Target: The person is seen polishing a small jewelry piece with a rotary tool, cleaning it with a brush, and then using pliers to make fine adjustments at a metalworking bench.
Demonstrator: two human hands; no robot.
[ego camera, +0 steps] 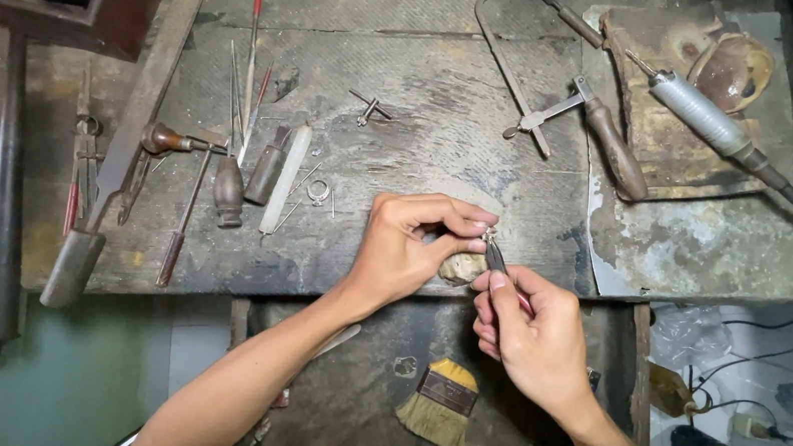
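Left hand point(409, 245): fingers pinched together on a small bright metal ring piece point(489, 234), held at the front edge of the worn, scarred grey wooden table point(412, 94), just above a pale rounded wooden peg point(462, 266). Right hand point(529, 335): fingers closed around slim dark metal pliers point(497, 258), tips touching the piece. Below, a flat straw-coloured bristle brush point(440, 405) lies in a dark tray. Left of the hands lie slender needle files point(247, 84) and wood-handled gravers point(227, 187). Behind, a steel saw frame with brown handle point(572, 108) and a grey cylindrical rotary handpiece point(707, 118).
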